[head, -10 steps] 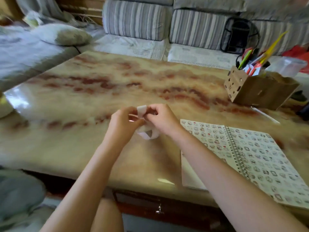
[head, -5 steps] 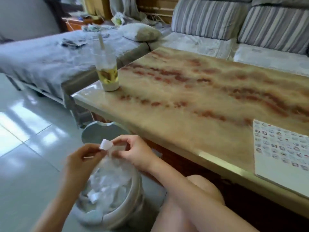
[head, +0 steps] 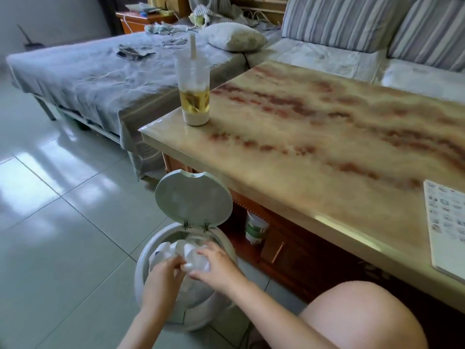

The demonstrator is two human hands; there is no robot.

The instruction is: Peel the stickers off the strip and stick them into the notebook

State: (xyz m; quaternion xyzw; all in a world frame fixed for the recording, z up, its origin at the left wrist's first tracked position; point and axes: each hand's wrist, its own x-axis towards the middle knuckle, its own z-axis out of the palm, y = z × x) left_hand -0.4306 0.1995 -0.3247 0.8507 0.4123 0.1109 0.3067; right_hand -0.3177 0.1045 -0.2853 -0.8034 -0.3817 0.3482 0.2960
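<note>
Both hands are down inside the mouth of a white round bin (head: 143, 270) on the floor. My left hand (head: 163, 280) and my right hand (head: 217, 268) pinch a crumpled white paper strip (head: 192, 260) between them, just above other white paper scraps in the bin. I cannot tell whether any stickers are on the strip. The open notebook (head: 446, 222), its page covered with small stickers, lies on the marble table at the far right, partly cut off by the frame edge.
The bin's lid (head: 193, 197) stands open, leaning toward the marble table (head: 327, 137). A plastic cup (head: 194, 94) with yellow drink and a straw sits on the table's left corner. A can (head: 255, 229) stands under the table. My knee (head: 364, 316) is at lower right.
My view has swung from the tabletop down and left to the bin. Both hands carried the white strip off the table and lowered it into the bin's mouth.
</note>
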